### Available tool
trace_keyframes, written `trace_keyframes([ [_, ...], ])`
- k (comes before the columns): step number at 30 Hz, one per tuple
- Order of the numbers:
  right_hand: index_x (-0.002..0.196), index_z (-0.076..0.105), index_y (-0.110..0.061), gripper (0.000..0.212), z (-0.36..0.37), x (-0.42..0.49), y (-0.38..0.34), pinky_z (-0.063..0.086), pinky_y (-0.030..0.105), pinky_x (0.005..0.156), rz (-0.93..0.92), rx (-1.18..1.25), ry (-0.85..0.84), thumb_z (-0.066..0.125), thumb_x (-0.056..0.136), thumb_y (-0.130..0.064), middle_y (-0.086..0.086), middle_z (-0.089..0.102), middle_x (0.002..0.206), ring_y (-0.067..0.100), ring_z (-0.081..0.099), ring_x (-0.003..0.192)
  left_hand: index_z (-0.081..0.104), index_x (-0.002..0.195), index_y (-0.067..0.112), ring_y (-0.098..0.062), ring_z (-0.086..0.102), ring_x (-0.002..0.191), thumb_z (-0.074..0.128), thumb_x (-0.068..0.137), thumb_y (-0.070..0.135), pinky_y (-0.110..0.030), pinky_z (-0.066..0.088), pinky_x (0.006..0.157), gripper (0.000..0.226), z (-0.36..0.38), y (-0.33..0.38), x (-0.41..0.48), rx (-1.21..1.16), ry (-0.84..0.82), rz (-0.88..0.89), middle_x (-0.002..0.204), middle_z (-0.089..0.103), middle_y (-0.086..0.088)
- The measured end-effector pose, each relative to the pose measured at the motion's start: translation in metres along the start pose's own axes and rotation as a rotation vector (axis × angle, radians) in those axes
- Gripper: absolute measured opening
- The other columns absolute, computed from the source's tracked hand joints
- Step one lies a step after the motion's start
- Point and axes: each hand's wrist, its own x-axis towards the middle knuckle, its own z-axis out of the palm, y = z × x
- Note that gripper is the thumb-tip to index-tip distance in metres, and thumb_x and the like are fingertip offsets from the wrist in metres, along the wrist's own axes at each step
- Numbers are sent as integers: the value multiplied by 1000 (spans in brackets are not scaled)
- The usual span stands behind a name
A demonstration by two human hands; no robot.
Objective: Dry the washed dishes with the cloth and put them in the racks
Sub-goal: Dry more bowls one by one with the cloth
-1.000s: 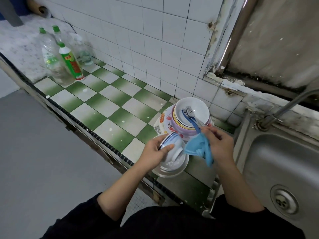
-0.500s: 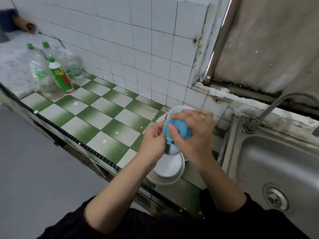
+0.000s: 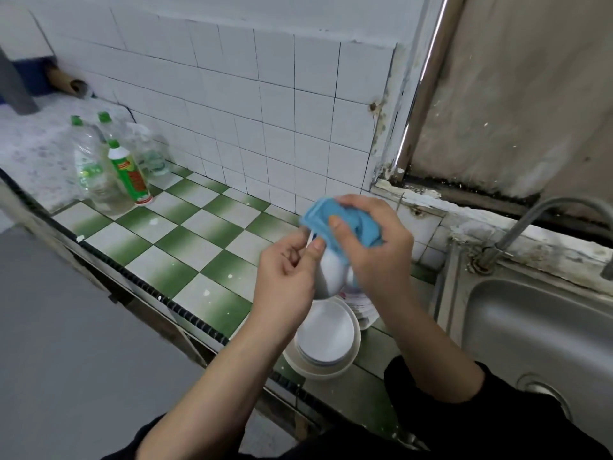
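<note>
A small white bowl is held tilted, capped by a bunched blue cloth, above stacked white plates.

white bowl gripped by left hand, blue cloth pressed onto it by right hand, above plates stacked on desk

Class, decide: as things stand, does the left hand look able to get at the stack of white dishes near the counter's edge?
Probably yes for reach: the white dishes lie uncovered just below the left hand. But its grip is on the small bowl.
</note>
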Motion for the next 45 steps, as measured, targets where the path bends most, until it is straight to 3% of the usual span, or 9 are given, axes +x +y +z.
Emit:
trace_keyframes([
  [3, 82, 66, -29, 9, 3, 11, 0, 52, 27, 75, 258, 120, 139, 72, 76, -26, -13, 68, 82, 4, 63, 79, 63, 115, 13, -4, 69, 85, 45, 98, -3, -19, 55, 75, 30, 6, 9, -1, -10, -38, -14, 90, 75, 11],
  [8, 88, 71, -10, 17, 8, -16, -16, 50, 23, 91, -160, -78, 37, 67, 79, -24, -3, 69, 97, 11, 64, 101, 68, 104, 1, -16, 71, 81, 43, 97, -9, -24, 57, 72, 28, -1, 10, 1, -51, 0, -24, 87, 75, -6],
  [13, 76, 64, -34, 6, 6, 22, -7, 50, 30, 62, 318, 104, 197, 67, 74, -29, -18, 63, 68, 1, 57, 66, 64, 105, 21, -1, 68, 80, 47, 96, -3, -16, 54, 72, 31, 9, 17, 0, -38, 21, -10, 83, 74, 14],
  [18, 85, 74, -9, 16, 19, -9, -23, 44, 24, 69, -271, -189, 192, 67, 80, -22, 0, 64, 78, 20, 55, 74, 67, 99, -2, -13, 62, 54, 45, 97, -7, -21, 51, 48, 23, 11, 19, 8, -143, 143, -53, 66, 68, -3],
  [24, 87, 71, -28, 15, 21, 16, -17, 51, 26, 81, 194, 112, 271, 65, 80, -16, 0, 68, 91, 6, 62, 86, 61, 116, 15, -5, 69, 77, 49, 97, -2, -18, 55, 68, 28, 12, 25, 5, -134, 149, -25, 84, 75, 8],
  [29, 100, 75, -11, 18, 21, -8, -22, 52, 25, 83, -213, -31, 73, 64, 86, -15, 12, 65, 97, 17, 65, 95, 62, 122, -2, -22, 69, 89, 47, 98, 0, -31, 59, 82, 28, -2, 27, 9, -158, 186, -46, 101, 73, -13],
  [34, 77, 72, -37, 23, 17, 36, -29, 55, 33, 76, 345, 44, 100, 66, 82, -16, -9, 72, 81, 8, 65, 79, 59, 119, 19, -3, 69, 76, 48, 97, -3, -17, 55, 69, 33, 8, 33, -3, -137, 162, -22, 87, 74, 7],
  [41, 106, 68, -15, 15, 35, -18, -19, 50, 49, 91, -515, -141, 322, 61, 92, -15, 16, 55, 108, 36, 57, 103, 59, 123, -3, -24, 65, 77, 52, 98, 3, -35, 57, 78, 27, 14, 58, 20, -340, 287, -133, 85, 71, -12],
  [45, 115, 57, -13, 19, 41, -31, -14, 42, 52, 104, -413, -52, 383, 51, 100, -22, 15, 42, 127, 27, 43, 128, 60, 115, -3, -21, 64, 75, 48, 98, 5, -31, 57, 70, 23, 11, 66, 31, -540, 215, -212, 87, 66, -9],
])
